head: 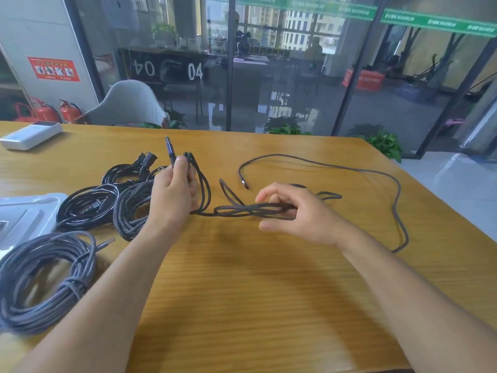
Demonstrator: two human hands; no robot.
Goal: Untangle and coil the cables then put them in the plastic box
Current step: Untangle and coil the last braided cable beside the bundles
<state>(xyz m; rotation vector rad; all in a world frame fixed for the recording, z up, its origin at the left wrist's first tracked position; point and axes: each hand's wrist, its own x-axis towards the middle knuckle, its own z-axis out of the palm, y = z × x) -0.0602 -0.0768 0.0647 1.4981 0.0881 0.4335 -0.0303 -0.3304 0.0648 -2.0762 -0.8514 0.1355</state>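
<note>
My left hand grips one end of a thin dark braided cable, its USB plug sticking up above the fingers, with a few folded loops hanging beside it. My right hand pinches a bundle of the same cable's loops just above the table. The rest of that cable trails in a wide arc to the right and back to a loose plug end. A coiled grey braided cable lies at the near left. Black cable coils and a black-and-white braided coil lie behind my left hand. The clear plastic box sits at the left edge.
The wooden table reaches to a glass wall behind. A white device lies at the far left corner. A grey chair stands behind the table, and potted plants line the floor by the glass.
</note>
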